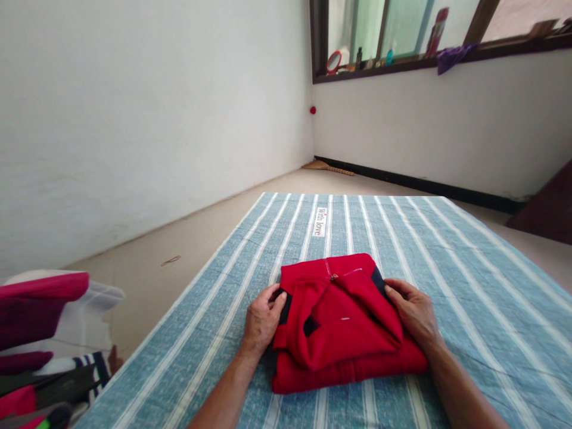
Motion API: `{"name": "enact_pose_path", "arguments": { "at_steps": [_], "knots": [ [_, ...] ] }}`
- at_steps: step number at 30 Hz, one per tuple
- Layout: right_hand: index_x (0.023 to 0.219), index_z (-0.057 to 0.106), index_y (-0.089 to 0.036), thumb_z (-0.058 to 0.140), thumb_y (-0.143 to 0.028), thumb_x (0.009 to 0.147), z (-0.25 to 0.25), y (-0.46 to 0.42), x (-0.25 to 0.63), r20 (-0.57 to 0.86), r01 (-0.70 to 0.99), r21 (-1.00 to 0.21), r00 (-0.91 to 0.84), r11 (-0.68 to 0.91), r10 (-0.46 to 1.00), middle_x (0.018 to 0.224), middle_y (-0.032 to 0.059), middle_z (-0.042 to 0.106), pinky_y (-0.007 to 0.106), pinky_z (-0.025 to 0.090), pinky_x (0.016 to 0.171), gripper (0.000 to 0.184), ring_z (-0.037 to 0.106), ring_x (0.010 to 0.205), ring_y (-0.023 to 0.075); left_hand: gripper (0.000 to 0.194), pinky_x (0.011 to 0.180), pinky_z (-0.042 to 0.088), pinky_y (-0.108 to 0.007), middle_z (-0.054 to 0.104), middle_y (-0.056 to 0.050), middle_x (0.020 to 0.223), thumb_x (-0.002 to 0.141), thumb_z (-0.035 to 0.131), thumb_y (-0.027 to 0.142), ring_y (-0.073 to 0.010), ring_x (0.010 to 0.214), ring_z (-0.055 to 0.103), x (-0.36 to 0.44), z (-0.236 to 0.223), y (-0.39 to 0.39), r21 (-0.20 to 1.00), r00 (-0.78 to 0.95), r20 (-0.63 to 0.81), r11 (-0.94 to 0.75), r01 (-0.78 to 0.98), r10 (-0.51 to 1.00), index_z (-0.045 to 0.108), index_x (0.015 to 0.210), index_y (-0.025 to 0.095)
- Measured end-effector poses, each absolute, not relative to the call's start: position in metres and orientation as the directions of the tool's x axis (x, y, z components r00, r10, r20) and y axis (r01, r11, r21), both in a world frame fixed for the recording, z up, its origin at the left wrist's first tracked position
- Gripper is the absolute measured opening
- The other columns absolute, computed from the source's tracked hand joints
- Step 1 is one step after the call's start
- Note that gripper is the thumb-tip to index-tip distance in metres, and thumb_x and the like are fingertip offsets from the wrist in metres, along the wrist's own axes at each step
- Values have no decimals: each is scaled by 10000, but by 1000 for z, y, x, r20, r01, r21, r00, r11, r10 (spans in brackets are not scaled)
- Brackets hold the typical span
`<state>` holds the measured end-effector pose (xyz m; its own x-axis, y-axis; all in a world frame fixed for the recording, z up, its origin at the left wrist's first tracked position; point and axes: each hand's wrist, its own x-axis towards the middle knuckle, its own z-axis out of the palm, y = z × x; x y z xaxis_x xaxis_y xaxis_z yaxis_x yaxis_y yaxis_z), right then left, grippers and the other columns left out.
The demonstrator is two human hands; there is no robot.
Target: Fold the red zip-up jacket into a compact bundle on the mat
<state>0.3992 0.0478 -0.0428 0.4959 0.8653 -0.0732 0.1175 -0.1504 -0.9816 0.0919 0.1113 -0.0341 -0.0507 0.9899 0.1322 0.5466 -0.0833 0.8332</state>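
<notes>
A red hooded jacket (357,345) with dark blue side patches lies folded into a compact bundle, its hood and collar zip facing up. Under it is a blue-and-white striped cloth (214,333) covering a table or bed. At the bundle's left edge, my left hand (263,316) pinches the dark patch between thumb and fingers. My right hand (413,313) grips the opposite edge, thumb on top and fingers curled at the side. Some fingertips of both hands are hidden by the fabric.
Piled clothes (36,357) sit at the lower left, beside the covered surface. A window sill (402,65) at the back holds bottles, a small mirror (333,62) and a purple cloth (453,58). A broom-like object (328,167) lies in the floor corner.
</notes>
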Motion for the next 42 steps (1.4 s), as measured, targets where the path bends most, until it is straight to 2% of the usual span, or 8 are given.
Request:
{"name": "enact_pose_path", "arguments": {
  "at_steps": [9, 19, 23, 33, 42],
  "knots": [
    [905, 689, -178, 646, -472, 673, -46, 49, 400, -60, 117, -984, 497, -135, 866, 865, 52, 715, 349, 498, 764, 378, 647, 816, 243, 391, 824, 540, -333, 695, -91, 1049, 711, 559, 432, -220, 867, 681, 91, -33, 111, 842, -53, 138, -89, 532, 989, 646, 994, 176],
    [901, 688, -169, 658, -494, 646, -47, 49, 400, -64, 95, -987, 502, -129, 862, 863, 58, 713, 338, 500, 729, 414, 643, 802, 236, 464, 832, 538, -341, 684, -132, 1059, 697, 538, 455, -235, 873, 681, 92, -32, 111, 844, -64, 118, -66, 533, 991, 638, 1010, 127],
    [889, 692, -170, 652, -501, 647, -45, 49, 399, -53, 110, -986, 505, -124, 862, 848, 57, 715, 337, 503, 723, 412, 646, 798, 239, 429, 817, 544, -337, 693, -111, 1049, 696, 548, 446, -228, 854, 686, 92, -32, 111, 848, -67, 119, -66, 526, 991, 643, 995, 152],
    [907, 686, -178, 641, -507, 666, -48, 49, 401, -52, 124, -984, 488, -128, 871, 862, 57, 715, 353, 504, 734, 411, 649, 819, 251, 387, 812, 546, -328, 700, -87, 1041, 702, 562, 436, -222, 857, 685, 91, -34, 111, 843, -70, 136, -79, 533, 988, 652, 977, 180],
    [898, 685, -173, 645, -479, 665, -46, 50, 400, -57, 119, -984, 495, -133, 867, 870, 57, 715, 353, 499, 773, 387, 648, 814, 242, 401, 818, 542, -342, 696, -105, 1043, 705, 557, 431, -226, 856, 683, 91, -33, 111, 841, -64, 128, -74, 536, 990, 650, 986, 161]
  ]
}}
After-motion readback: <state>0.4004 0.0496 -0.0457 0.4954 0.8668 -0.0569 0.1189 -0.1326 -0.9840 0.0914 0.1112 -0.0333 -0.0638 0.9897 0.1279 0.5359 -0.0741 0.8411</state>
